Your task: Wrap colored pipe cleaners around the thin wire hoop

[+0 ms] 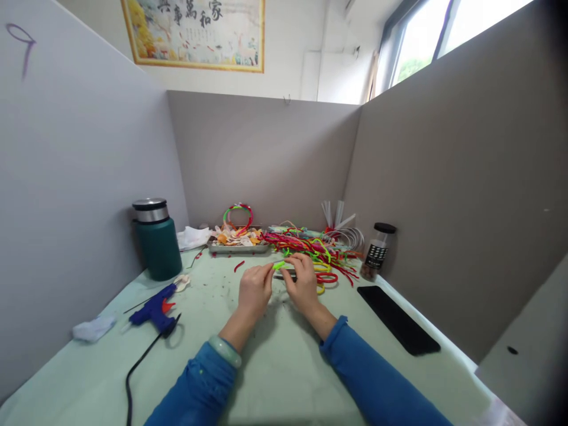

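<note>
My left hand point(256, 290) and my right hand point(302, 285) meet over the middle of the table. A short piece of bright green pipe cleaner point(278, 265) runs between their fingertips, and both hands pinch it. A thin grey strip seems to lie along the green piece; I cannot make out what it is. Just behind and beside my right hand lie scissors with red handles point(327, 278), their blades partly hidden by the fingers. Yellow handles point(321, 289) of another tool show there too. Further back is a heap of red, pink and green pipe cleaners point(306, 244).
A metal tray point(239, 249) of shell-like pieces stands at the back, with a coloured ring point(251, 219) above it. On the left are a green flask point(158, 248) and a blue glue gun point(156, 309) with its cord. A jar point(377, 254) and black phone point(397, 319) lie right.
</note>
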A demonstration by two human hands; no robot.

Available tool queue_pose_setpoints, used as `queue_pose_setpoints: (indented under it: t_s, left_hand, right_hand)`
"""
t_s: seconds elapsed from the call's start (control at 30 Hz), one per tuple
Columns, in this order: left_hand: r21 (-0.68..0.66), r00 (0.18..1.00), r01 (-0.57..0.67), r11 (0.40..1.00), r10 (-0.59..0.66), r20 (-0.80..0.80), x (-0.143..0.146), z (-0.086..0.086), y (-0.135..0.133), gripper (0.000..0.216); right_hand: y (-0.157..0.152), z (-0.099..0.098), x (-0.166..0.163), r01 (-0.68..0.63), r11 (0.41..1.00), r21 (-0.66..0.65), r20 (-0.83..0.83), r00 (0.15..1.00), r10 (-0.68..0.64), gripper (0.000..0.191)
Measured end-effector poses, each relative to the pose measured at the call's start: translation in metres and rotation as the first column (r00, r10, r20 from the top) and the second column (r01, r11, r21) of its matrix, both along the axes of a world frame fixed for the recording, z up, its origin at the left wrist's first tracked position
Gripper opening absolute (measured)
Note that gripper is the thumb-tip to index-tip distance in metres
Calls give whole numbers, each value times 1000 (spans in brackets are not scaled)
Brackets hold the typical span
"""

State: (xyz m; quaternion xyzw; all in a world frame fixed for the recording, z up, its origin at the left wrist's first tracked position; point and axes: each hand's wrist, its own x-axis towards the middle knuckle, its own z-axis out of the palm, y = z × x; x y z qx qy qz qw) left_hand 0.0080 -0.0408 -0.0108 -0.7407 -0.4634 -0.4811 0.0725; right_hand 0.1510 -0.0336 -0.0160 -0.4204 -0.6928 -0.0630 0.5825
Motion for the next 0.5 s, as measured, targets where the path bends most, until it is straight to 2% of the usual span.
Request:
queue_pose_setpoints:
  t_s: [0.1,0.17,0.33,0.5]
  left_hand:
    - [-122,992,-15,992,30,121,-1,-1,0,22]
    - [-197,987,-22,980,52,149,-1,2,1,22]
    - [-345,997,-13,938,38,64,0,5,0,23]
    - [-424,999,32,905,-11,52,-2,-12,-8,25]
  right_hand:
    - [-2,-8,-7,-90,987,-135,-9,996,90,18]
    - [0,-15,-11,-174,954,-244,17,983,183,22]
    - [4,-30,-15,-268,887,-376,42,951,306,18]
    - [-10,-41,-13,-372,793,-482,37,896,443,18]
